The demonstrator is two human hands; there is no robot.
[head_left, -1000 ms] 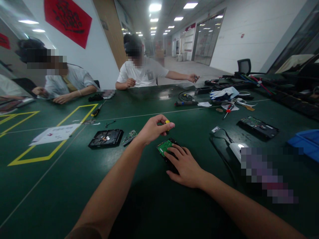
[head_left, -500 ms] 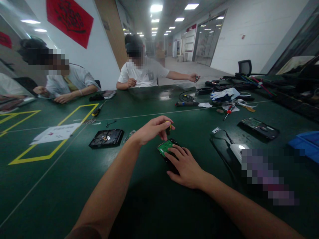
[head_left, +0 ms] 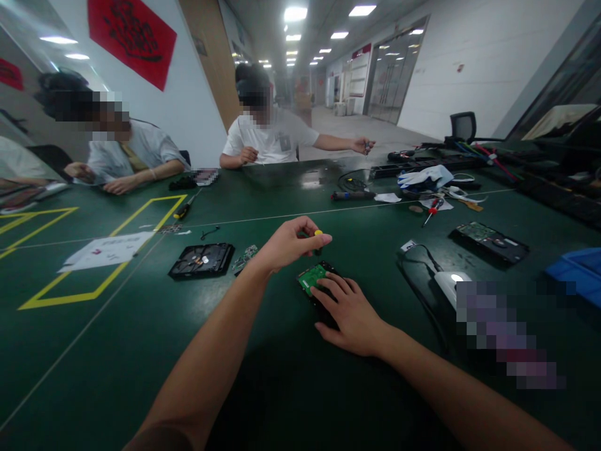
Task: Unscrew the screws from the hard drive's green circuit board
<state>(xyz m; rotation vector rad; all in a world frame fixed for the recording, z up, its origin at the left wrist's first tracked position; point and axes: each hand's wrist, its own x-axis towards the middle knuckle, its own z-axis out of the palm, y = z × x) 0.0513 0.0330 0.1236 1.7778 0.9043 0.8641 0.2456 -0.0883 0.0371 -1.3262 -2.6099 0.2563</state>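
In front of me a hard drive (head_left: 310, 277) lies on the dark green table, its green circuit board facing up. My right hand (head_left: 350, 310) rests across it, open, fingers spread over the board and thumb along the near edge. The palm covers much of the drive. Just above its far end, my left hand (head_left: 298, 241) is closed around a screwdriver (head_left: 318, 233) with a yellow and black handle. Only the handle's top and a dark bit below the fingers show; the tip cannot be made out.
Left of my hands sit an opened hard drive (head_left: 201, 260) and small metal parts (head_left: 245, 257). Rightward are another hard drive (head_left: 489, 243), a cabled white device (head_left: 453, 282), a blue bin (head_left: 577, 272) and a red screwdriver (head_left: 432, 212). Several people sit at the far side.
My left hand has risen slightly with the screwdriver, and its fingers have turned round the handle. My right hand and the hard drive stay put.
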